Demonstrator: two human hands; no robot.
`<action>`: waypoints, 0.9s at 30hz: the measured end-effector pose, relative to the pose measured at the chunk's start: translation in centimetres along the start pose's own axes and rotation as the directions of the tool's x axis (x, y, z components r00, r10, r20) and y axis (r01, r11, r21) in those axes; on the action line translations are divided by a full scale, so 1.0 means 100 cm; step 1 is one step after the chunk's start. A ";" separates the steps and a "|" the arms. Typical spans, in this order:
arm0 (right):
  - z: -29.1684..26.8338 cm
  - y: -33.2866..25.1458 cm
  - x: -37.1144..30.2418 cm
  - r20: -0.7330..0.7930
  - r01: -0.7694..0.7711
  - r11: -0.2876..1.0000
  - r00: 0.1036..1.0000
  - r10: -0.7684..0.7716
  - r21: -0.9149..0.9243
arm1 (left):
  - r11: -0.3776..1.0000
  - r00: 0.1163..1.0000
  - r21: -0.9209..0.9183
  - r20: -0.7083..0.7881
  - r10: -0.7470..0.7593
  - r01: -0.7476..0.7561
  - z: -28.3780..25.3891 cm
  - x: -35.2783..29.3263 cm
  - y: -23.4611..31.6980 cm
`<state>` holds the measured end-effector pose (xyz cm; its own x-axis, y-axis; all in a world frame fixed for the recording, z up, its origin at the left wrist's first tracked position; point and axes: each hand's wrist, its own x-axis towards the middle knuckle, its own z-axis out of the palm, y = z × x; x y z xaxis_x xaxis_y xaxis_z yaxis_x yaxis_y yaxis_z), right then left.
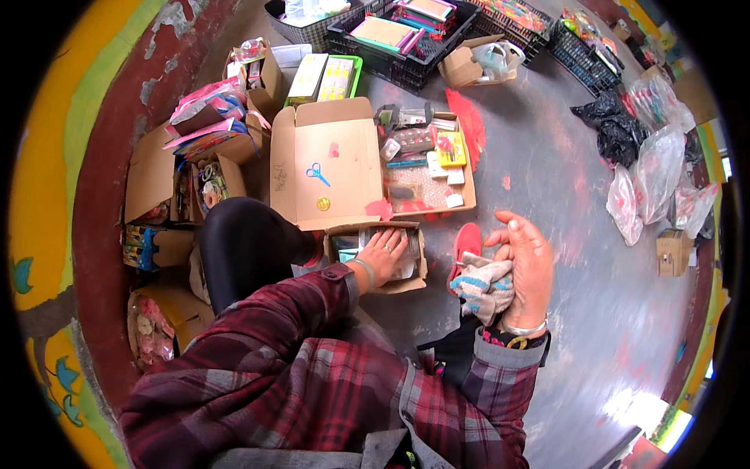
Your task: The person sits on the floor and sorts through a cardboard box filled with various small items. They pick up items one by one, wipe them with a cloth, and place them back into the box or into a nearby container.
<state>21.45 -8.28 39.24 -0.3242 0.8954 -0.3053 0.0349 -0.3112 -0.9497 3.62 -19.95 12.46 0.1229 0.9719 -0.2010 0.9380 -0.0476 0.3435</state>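
Observation:
My left hand [382, 255] lies with its fingers spread flat over a small open cardboard box [412, 286], on top of its packed contents. What is under the palm is hidden. On the right, my right hand [531, 270] is raised with curled fingers and holds a crumpled grey knitted glove [486, 290] with blue patches against the palm. Beyond the small box stands a shallow open carton [465, 193] of packets, small boxes and bubble wrap. Joined to its left side, a wide cardboard flap [293, 187] carries blue scissors [317, 175] and a yellow round piece [323, 204].
Boxes of mixed goods crowd my left, including an open carton [148, 176] and a bag of pink items [155, 328]. Black crates [391, 59] line the back. Plastic bags [658, 168] and a small brown box [673, 254] sit far right. My red shoe [467, 238] is near the glove.

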 end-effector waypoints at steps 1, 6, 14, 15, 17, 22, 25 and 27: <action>0.000 0.001 -0.001 -0.009 -0.008 1.000 1.000 0.008 0.002 | 0.999 1.000 0.036 -0.017 0.009 -0.008 0.003 0.000 -0.001; 0.005 -0.003 -0.004 -0.029 -0.030 1.000 0.999 0.031 0.001 | 0.999 0.999 -0.045 0.034 -0.009 0.010 0.009 0.003 -0.002; 0.005 0.000 -0.002 -0.030 -0.002 0.985 1.000 0.007 0.173 | 0.998 0.990 -0.062 0.137 -0.017 0.026 -0.001 0.009 -0.008; -0.002 0.004 -0.003 -0.051 0.020 0.967 0.999 -0.007 0.254 | 0.997 0.990 -0.074 0.141 -0.010 0.020 -0.006 0.010 -0.005; -0.056 0.034 0.010 -0.133 0.405 0.890 0.890 -0.436 -0.211 | 0.988 0.993 -0.155 0.119 0.023 -0.005 -0.025 0.015 0.000; -0.020 -0.005 0.001 -0.391 0.303 0.594 0.920 0.020 0.745 | 0.944 0.987 -0.322 -0.159 0.021 -0.072 -0.056 0.036 -0.004; -0.069 0.014 0.000 -0.159 0.081 0.267 0.630 -0.760 -0.960 | 0.921 0.963 -0.389 -0.233 -0.137 0.037 -0.084 0.065 -0.021; -0.079 0.024 0.003 0.210 -0.139 -0.386 0.650 -0.730 -0.912 | 0.662 0.857 -0.657 -0.046 -0.514 0.362 -0.100 0.084 -0.042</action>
<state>28.94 -6.23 36.29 -0.4348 0.7424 0.5096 0.8937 0.2862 0.3455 -2.51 -9.32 18.47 -0.3915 0.8676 -0.3066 0.4519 0.4715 0.7573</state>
